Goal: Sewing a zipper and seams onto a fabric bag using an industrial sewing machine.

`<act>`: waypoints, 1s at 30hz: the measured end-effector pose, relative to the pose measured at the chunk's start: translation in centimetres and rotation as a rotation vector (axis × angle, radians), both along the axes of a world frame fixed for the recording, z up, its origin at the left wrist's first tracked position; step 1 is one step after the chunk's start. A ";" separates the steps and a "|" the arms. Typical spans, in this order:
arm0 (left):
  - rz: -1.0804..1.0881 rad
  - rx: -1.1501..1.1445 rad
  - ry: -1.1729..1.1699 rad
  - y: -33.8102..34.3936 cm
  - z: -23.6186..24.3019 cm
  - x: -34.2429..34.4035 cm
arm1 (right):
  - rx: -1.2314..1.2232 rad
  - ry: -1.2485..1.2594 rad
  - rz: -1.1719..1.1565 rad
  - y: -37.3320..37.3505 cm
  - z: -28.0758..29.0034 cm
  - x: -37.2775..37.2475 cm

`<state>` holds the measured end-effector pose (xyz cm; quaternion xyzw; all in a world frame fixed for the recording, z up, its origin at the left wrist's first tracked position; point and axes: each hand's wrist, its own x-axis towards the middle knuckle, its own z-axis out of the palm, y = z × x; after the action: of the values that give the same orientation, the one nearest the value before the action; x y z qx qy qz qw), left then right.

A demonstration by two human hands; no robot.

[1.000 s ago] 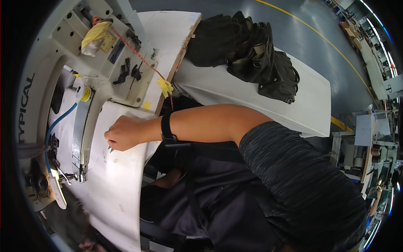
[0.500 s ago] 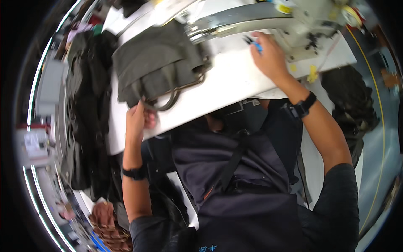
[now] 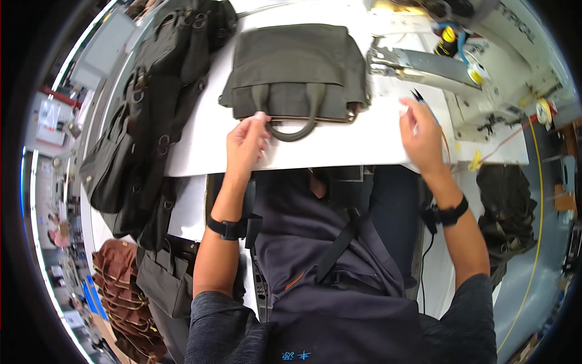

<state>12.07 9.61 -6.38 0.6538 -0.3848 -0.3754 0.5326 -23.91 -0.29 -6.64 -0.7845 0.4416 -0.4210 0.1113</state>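
Olive-grey bag (image 3: pixel 291 57) lying flat on the white surface (image 3: pixel 188 151), just left of the sewing machine (image 3: pixel 515 91).

It will likely handle light and soft, more apt to sag than to slip or break, so take it by both limbs of the handle (image 3: pixel 294 136), which looks stiffer. Your left grip (image 3: pixel 245 144), well left of the machine, has its fingertips at the handle's left limb; whether they are clamped on it, I cannot tell. Your right grip (image 3: pixel 421 138), on the machine's near side, is curled around a small pointed tool (image 3: pixel 418 95), probably snips.
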 end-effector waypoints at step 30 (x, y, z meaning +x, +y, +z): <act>-0.206 -0.473 -1.290 3.8 8.1 -7.7 | 1.092 -0.707 0.342 5.0 6.3 10.2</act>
<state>4.36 13.40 1.76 0.5726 -0.7562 0.1336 0.2872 -13.70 4.72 -0.34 -0.4895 0.3978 -0.3451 0.6950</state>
